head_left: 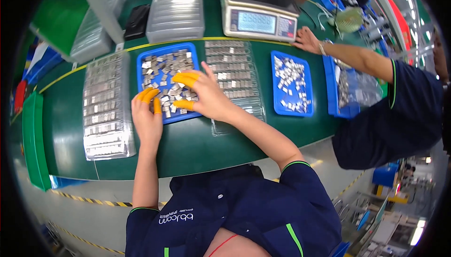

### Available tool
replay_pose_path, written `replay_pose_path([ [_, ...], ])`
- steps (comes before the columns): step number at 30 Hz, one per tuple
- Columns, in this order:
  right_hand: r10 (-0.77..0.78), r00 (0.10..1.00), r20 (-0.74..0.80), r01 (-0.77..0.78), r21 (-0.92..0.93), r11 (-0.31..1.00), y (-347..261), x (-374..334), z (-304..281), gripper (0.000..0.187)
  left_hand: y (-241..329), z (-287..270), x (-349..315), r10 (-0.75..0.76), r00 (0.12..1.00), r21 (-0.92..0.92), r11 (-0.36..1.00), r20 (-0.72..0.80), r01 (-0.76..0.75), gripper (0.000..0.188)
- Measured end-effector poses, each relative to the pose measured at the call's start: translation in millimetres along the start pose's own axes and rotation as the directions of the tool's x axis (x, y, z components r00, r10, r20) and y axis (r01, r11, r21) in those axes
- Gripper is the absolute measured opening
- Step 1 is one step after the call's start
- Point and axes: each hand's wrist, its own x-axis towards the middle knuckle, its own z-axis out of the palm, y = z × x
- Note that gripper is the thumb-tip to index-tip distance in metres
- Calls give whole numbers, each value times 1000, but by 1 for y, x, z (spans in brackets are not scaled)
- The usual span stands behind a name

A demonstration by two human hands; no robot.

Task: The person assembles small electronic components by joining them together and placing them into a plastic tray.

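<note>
Small silvery metal parts [162, 64] lie loose in a blue tray [139, 71] on the table before me. My left hand [147, 113] is at the tray's lower left edge, its yellow-cotted fingers bent close to the thumb; what they hold, if anything, is too small to name. Over the tray's right side reaches my right hand [206, 95], also in yellow finger cots, with thumb and fingers spread above the parts. To the right lies a clear ribbed tray [253, 109] with rows of such parts. A clear tray [128, 130] filled with rows stands at the left.
Behind are a scale [258, 8] with a display and a stack of clear trays [176, 12]. Another blue tray [291, 111] of parts lies to the right. A co-worker's hand [307, 41] rests by the scale. A green bin [35, 139] stands at the left edge.
</note>
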Motion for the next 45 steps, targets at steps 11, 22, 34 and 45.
replay_pose_path([
  [11,430,830,-356,-548,-372,750,117,-154,-142,34,3,0,29,197,954,207,947,228,-245,23],
  [22,562,690,-456,-724,-427,542,103,-162,-147,18,-3,3,37,-45,935,217,976,352,-34,19],
  [34,521,469,-714,-645,126,753,62,-138,-133,18,53,-1,15,-304,773,-672,382,556,634,28],
  [45,692,716,-89,-312,846,432,-21,-87,-45,25,100,19,-15,-167,745,-696,274,646,664,27],
])
